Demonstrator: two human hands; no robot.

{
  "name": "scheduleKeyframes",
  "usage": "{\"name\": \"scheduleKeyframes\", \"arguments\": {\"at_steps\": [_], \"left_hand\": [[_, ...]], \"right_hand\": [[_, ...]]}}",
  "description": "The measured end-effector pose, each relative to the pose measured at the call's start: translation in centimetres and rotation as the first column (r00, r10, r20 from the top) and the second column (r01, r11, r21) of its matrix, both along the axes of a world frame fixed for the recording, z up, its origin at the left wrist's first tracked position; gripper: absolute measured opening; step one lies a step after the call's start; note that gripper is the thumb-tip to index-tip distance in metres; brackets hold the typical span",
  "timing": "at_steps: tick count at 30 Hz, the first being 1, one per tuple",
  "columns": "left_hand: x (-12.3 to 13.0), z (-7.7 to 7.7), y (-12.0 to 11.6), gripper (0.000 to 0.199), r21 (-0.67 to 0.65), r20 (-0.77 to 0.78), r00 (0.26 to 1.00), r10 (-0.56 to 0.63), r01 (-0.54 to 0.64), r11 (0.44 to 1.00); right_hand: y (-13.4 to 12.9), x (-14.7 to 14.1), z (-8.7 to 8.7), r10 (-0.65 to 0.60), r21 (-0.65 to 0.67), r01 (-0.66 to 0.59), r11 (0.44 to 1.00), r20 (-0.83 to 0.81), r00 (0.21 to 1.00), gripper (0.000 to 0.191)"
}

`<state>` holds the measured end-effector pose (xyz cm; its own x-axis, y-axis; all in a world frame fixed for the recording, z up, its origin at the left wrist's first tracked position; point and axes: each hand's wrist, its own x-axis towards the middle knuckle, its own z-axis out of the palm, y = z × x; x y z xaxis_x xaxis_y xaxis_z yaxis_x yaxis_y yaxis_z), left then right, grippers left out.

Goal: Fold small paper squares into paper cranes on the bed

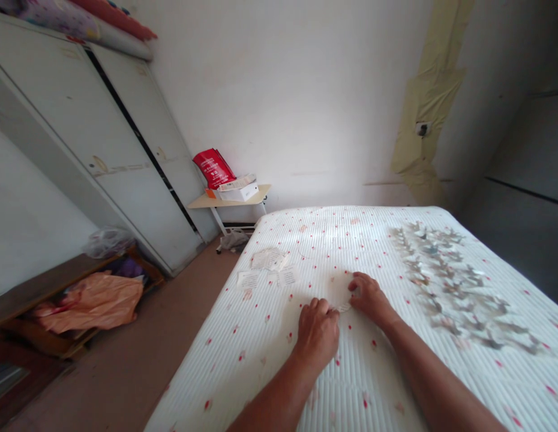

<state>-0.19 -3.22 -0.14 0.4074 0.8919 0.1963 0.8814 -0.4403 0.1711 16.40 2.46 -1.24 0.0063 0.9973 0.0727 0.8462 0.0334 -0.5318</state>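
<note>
big red-spotted bed (pixel 225 360), rows of folded paper bits (pixel 445 268) on its right, printed scraps (pixel 267 260) on its left. left hand (pixel 318 333) and right hand (pixel 371 297) both have fingers curled at a small paper strip (pixel 342 308) between them, can't tell if either's gripping tbh.

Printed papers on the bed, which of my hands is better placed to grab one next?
Probably the left hand: it is closer to the printed papers, while the right hand is farther across. Both are at a small paper strip.
</note>
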Motion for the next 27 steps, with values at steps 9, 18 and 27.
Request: {"name": "scheduleKeyframes", "arguments": {"at_steps": [9, 18, 27], "left_hand": [[0.0, 0.0, 0.2, 0.026, 0.014, -0.010, 1.000, -0.010, 0.010, 1.000], [0.0, 0.1, -0.1, 0.025, 0.006, -0.038, 0.999, 0.003, -0.003, 1.000], [0.0, 0.1, 0.0, 0.023, -0.002, -0.029, 1.000, -0.001, 0.001, 1.000]], "right_hand": [[-1.4, -1.4, 1.0, 0.044, -0.043, -0.040, 0.998, 0.081, 0.996, 0.027], [-0.8, -0.4, 0.5, 0.046, -0.052, -0.044, 0.998, 0.041, 0.998, 0.027], [-0.3, -0.1, -0.1, 0.046, -0.028, -0.046, 0.999, -0.009, 0.999, 0.024]]}}
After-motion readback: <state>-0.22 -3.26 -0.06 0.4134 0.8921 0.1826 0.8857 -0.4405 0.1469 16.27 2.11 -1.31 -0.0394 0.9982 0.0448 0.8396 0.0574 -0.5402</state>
